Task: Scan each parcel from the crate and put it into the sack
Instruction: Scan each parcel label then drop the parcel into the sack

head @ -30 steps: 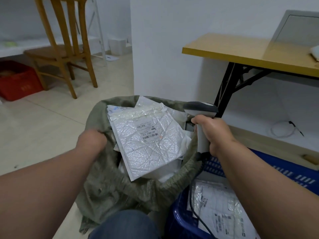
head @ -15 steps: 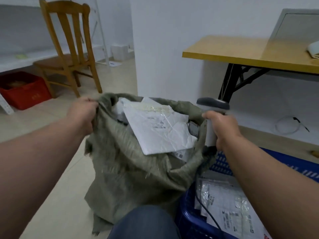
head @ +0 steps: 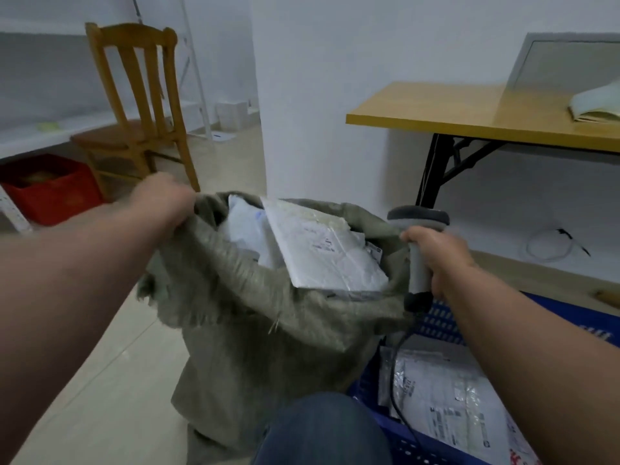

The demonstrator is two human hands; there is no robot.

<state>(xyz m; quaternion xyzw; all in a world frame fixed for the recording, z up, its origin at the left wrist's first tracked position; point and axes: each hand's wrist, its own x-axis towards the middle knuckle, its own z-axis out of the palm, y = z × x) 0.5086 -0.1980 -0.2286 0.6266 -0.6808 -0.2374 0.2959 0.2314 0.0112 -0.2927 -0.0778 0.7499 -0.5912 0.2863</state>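
Now the left hand [head: 164, 204] has its grip bunched on the rim of the green sack [head: 268, 330], fingers curled into the woven cloth at the sack's left edge and holding the mouth up; the hand itself is blurred, so the individual fingers cannot be told apart; over on the other side the right hand [head: 436, 260] has its grip wrapped round the pale handle of the scanner [head: 419, 236], whose dark grey head sits just above the fist at the sack's right edge; a black cable [head: 399, 397] drops from the handle's base down into the blue crate [head: 439, 323]; inside the open sack a white parcel [head: 322, 250] lies tilted on top, label side up, with a second pale parcel [head: 243, 226] tucked behind it to the left; the crate stands just beside the sack on the right, touching it, and grey plastic mailers [head: 453, 397] with printed labels lie flat in it; a blue-jeaned knee [head: 322, 427] shows at the bottom edge; further out, a wooden chair [head: 134, 105] stands on the tiled floor at the back left, a red bin [head: 53, 189] beside it; at the right a yellow-topped counter [head: 469, 112] on black legs carries an open book [head: 597, 105]; a coiled white cord [head: 550, 246] lies beneath it.
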